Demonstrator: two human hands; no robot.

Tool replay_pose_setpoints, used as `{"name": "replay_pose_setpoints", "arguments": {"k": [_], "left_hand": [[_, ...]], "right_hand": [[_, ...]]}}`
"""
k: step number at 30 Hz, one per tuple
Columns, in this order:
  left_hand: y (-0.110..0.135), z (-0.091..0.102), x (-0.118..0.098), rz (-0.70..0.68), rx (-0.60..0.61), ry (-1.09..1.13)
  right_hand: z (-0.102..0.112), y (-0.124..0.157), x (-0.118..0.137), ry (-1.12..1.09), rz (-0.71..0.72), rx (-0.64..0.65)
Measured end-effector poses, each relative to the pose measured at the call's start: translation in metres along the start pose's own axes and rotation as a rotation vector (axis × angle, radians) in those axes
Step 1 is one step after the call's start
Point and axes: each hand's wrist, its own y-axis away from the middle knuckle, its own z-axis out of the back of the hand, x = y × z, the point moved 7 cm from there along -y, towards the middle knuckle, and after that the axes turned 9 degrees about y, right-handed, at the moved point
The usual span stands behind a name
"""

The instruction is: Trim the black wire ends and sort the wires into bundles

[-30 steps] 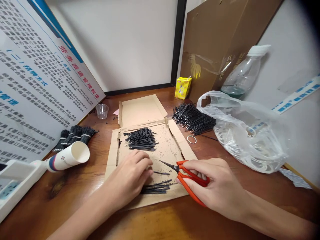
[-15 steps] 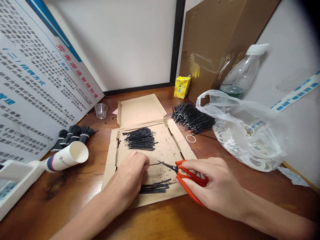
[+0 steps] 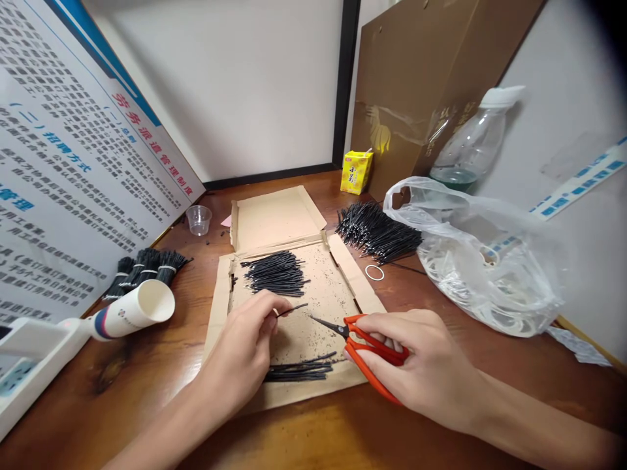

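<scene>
Pinched in my left hand is a thin black wire, its free end pointing up and right. My right hand grips red-handled scissors, whose dark blades look closed and point left, a little apart from the wire. Both hands are over a flattened cardboard box strewn with tiny dark bits. On the cardboard, a pile of short black wires lies beyond my left hand. A smaller bunch of black wires lies along the near edge, partly behind my left hand.
At right stand a large heap of black wires, a white ring, a plastic bag of white rings and a bottle. Left are tied wire bundles, a paper cup, a clear cup and a power strip.
My left hand has drawn back slightly left, and the wire in it has moved up and away from the scissor tips. The right hand with the scissors stays nearly in place.
</scene>
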Motion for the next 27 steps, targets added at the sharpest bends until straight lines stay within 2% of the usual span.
{"name": "replay_pose_setpoints", "arguments": {"k": [5,11,16,19,25,27], "left_hand": [[0.001,0.004,-0.004,0.068,-0.018,0.024],[0.002,-0.004,-0.008,-0.033,0.036,0.149],[0.008,-0.014,-0.005,0.035,0.105,0.362],[0.009,-0.016,-0.007,0.08,0.13,0.417],[0.009,-0.011,-0.01,0.059,0.076,0.446],[0.009,-0.01,-0.011,0.041,0.064,0.394]], "right_hand": [[-0.001,0.002,-0.001,0.023,0.004,0.0],[0.002,0.002,0.001,0.046,-0.005,-0.009],[0.004,0.002,0.001,0.041,-0.006,-0.009],[0.004,0.002,0.002,0.04,0.0,-0.004],[0.003,0.001,0.004,0.021,0.01,0.011],[0.003,0.001,0.004,0.019,0.009,0.014]]}}
